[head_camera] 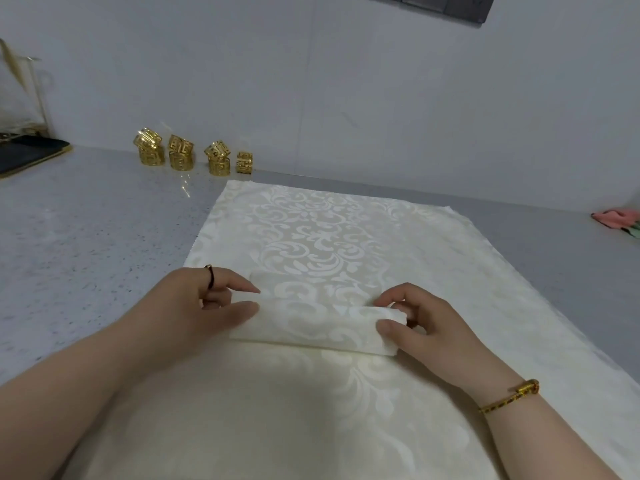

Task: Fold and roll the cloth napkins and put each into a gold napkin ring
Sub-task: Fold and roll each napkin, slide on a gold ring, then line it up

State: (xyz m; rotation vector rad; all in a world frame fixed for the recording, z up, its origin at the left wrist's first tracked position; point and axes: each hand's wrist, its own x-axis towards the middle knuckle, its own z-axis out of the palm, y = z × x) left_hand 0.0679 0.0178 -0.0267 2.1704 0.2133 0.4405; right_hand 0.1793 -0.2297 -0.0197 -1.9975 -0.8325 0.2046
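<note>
Grey speckled countertop (86, 237) carries a cream damask cloth napkin (329, 237), partly rolled mid-cloth. Left hand (207, 299) and right hand (415, 317) each pinch one end of the roll. Uneven pressure could skew it, leaving it too fat for the gold fretwork napkin rings (180, 154) near the wall.

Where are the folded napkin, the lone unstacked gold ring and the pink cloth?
folded napkin (311, 322): head view, middle of its top face.
lone gold ring (244, 163): head view, its front wall.
pink cloth (614, 217): head view, its pink upper part.
</note>
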